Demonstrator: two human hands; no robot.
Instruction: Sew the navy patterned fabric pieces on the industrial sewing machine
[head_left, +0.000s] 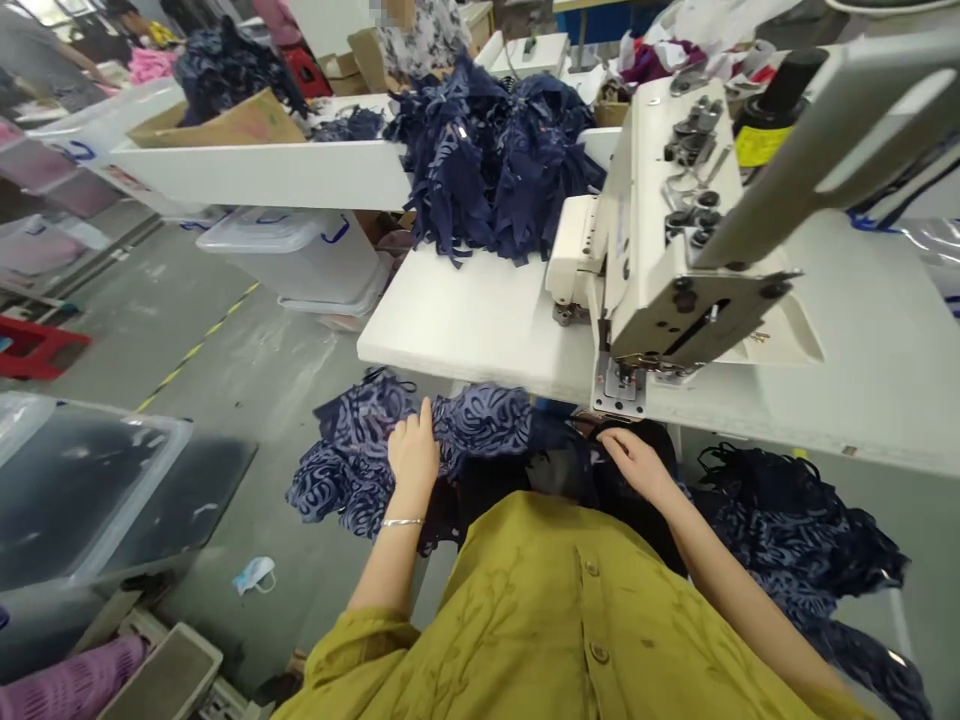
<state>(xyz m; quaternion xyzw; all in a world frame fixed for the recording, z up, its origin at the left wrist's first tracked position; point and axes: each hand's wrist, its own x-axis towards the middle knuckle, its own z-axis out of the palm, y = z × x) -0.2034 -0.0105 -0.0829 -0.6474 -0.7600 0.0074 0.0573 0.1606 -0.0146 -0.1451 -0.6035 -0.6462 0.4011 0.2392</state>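
My left hand [414, 452] lies on a dark blue patterned fabric piece [352, 460] that hangs below the front edge of the sewing table [465, 330]. Its fingers are curled into the cloth, gripping it. My right hand [636, 462] reaches into dark fabric [570, 450] in my lap, just under the needle area of the white sewing machine [675, 260]. Its fingers are bent and closed on that cloth. A silver bracelet [401, 522] sits on my left wrist. My olive-yellow shirt fills the bottom of the view.
A big heap of navy fabric pieces [487, 160] lies on the table behind the machine. More navy cloth [795, 530] hangs at my right. Clear plastic bins [300, 250] stand on the floor at left, with a cardboard box [225, 125] above. A person sits at the back.
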